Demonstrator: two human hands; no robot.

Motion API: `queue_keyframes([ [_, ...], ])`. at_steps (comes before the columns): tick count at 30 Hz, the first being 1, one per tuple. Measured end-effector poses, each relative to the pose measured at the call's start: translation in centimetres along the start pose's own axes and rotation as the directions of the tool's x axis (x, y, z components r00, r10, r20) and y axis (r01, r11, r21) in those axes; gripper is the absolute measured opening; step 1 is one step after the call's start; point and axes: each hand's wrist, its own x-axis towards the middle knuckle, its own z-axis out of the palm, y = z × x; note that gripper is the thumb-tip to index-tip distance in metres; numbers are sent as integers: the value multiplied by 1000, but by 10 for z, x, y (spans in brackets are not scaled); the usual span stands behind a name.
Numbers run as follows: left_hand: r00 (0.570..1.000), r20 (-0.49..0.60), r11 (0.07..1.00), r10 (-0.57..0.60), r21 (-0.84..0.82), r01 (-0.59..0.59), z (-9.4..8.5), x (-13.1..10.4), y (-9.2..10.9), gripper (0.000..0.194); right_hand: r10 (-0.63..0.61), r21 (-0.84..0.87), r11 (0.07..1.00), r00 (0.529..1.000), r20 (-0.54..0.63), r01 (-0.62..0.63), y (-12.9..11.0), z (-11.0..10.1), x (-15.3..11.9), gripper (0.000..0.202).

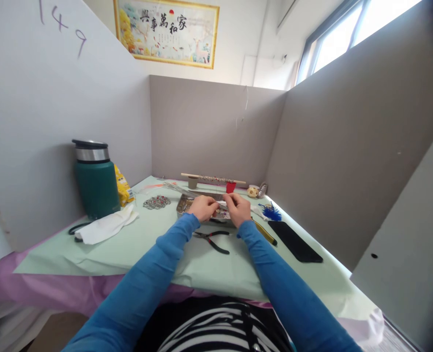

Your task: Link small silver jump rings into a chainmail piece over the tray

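My left hand (204, 209) and my right hand (238, 209) are close together over a metal tray (182, 206). The fingertips of both are pinched. A thin pale sliver shows between them, but what they hold is too small to name. Small shiny bits lie in the tray, partly hidden by my hands. A bundle of thin metal wires (178, 187) leans over the tray's back left edge. Just in front of the tray lie pliers (214, 238) with black and red handles. Beside my right wrist is a yellow-and-black handled tool (267, 232).
At left stand a teal bottle (97, 188) and yellow packet (123, 186), near a white tissue (108, 226). A pile of metal trinkets (157, 202) lies left of the tray. Behind, a beaded stick (212, 178) spans two small cups. A black phone (295, 241) and blue tassel (271, 212) lie right.
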Motion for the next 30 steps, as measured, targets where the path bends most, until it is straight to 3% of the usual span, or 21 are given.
queue_keyframes([
  [3,998,-47,998,37,59,-34,1,-1,4,27,27,30,999,998,-48,-26,1,2,1,29],
  [6,999,26,993,46,-113,-42,0,-2,5,24,146,110,985,986,-82,-137,6,0,6,28],
  [7,994,88,980,58,-194,-40,-1,-2,4,25,183,165,970,983,-13,-179,8,-2,7,29],
  [9,964,243,949,104,-315,-23,-3,-3,4,28,222,276,918,946,237,-284,10,-5,9,31],
  [11,918,373,933,136,-360,8,-5,-4,4,31,204,334,854,848,490,-398,10,-8,9,35],
  [13,886,443,925,136,-378,46,-6,-6,5,35,175,358,807,769,614,-469,10,-11,8,38],
  [15,871,473,916,131,-395,77,-7,-8,7,36,157,385,782,753,639,-490,8,-13,7,37],
  [19,880,452,909,144,-411,62,-5,-8,9,36,137,427,764,769,624,-483,4,-14,6,31],
  [21,898,408,912,163,-410,21,-4,-6,8,34,150,450,760,800,581,-469,2,-12,7,30],
  [26,966,221,901,135,-432,-27,-1,0,4,28,227,479,794,914,337,-374,6,-2,9,29],
  [30,997,81,843,20,-538,27,3,3,5,19,193,404,888,976,102,-218,6,8,4,23],
])
